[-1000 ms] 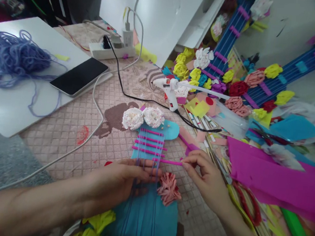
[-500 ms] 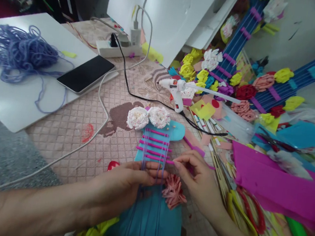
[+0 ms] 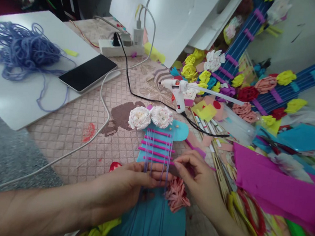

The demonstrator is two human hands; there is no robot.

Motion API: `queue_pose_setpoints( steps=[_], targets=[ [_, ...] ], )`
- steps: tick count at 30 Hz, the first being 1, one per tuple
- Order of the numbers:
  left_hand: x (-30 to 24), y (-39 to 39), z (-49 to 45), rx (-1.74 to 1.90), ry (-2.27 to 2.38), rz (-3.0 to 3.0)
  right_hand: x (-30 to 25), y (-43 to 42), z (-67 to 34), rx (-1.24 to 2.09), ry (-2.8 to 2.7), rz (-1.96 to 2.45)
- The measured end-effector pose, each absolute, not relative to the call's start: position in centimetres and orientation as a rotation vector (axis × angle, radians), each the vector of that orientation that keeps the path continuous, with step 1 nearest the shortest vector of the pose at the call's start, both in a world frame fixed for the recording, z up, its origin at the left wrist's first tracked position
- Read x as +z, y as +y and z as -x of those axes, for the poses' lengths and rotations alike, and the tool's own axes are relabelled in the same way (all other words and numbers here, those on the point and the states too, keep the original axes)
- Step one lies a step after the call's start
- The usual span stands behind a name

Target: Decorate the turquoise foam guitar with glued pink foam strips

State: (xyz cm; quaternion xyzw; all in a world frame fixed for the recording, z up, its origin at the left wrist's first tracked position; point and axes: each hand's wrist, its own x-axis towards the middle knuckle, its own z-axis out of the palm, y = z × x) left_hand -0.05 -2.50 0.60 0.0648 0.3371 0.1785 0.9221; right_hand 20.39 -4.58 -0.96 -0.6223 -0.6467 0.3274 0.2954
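A: Where does the magenta stick (image 3: 157, 160) lie from your right hand (image 3: 198, 178)?

B: At 9 o'clock from your fingertips. Your thumb and forefinger appear to pinch its 3 o'clock end. The long axis runs almost 9 to 3, across the neck of your blue guitar-shaped board (image 3: 173, 224), just on the 6 o'clock side of the 4 other sticks (image 3: 157, 146).

A: And your left hand (image 3: 128, 182)?

B: Just beside the stick, at about 7 o'clock from it, fingers stretched toward 3 with the purple strings (image 3: 146, 150) running over them. Your right hand is nearer the end, your left nearer the middle. The strings seem to cross above the stick as well. I can't tell whether your left thumb presses them.

A: What is hard to make out for you?

B: The pinched tip, covered by your fingertips. A magenta strip (image 3: 212, 169) shows past your right hand at 3 o'clock; whether it joins the stick is unclear. Your left hand hides part of the board, whose 6 o'clock end is cut off. At 7 o'clock, a yellow paper flower (image 3: 96, 235) is partly out of view.
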Motion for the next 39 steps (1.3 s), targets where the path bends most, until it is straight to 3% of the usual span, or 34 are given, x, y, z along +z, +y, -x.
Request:
queue_pose_setpoints(
  steps=[39],
  targets=[
    [0.1, -2.5, 0.1, 0.375, 0.721, -0.173, -2.5, -4.3, -18.6, 0.755, -1.917, 1.616]
  ],
)
